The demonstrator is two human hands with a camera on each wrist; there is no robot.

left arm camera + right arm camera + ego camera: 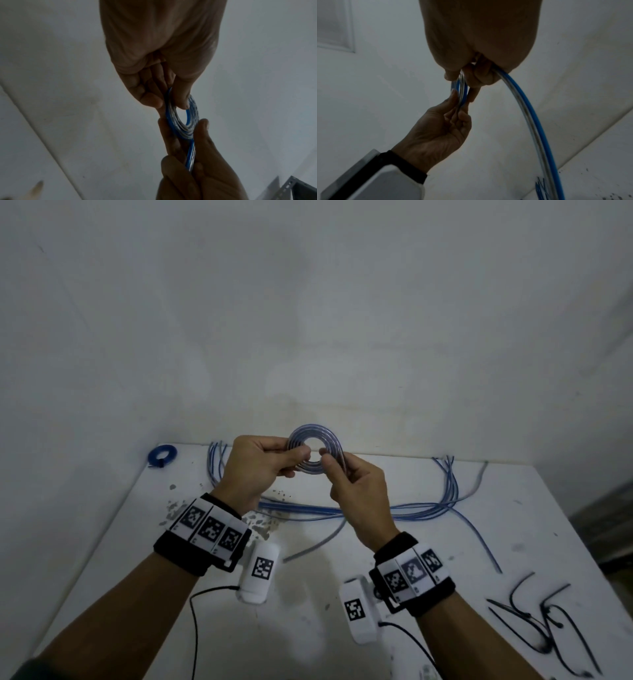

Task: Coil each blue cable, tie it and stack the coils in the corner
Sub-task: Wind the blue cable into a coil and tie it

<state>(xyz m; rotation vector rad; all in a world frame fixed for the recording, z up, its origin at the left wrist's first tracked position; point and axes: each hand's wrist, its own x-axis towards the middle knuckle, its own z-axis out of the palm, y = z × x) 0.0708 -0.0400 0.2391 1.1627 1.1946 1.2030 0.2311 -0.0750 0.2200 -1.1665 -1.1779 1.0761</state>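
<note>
Holding coil (306, 451) in air above surface (308, 594), between both hands. Left hand (257, 468) grip: thumb and fingers pinching coil's left side. Right hand (356, 487) grip: pinching coil's right side, loose tail (529, 121) running out through palm and down. Loose cables (342, 510) lying across surface behind hands. Tied coil (162, 455) in far left corner. Black ties (544, 625) near right edge.

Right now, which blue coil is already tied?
The small blue coil lying in the table's far left corner, with a dark tie around it. The coil between the left hand and right hand has none.
</note>
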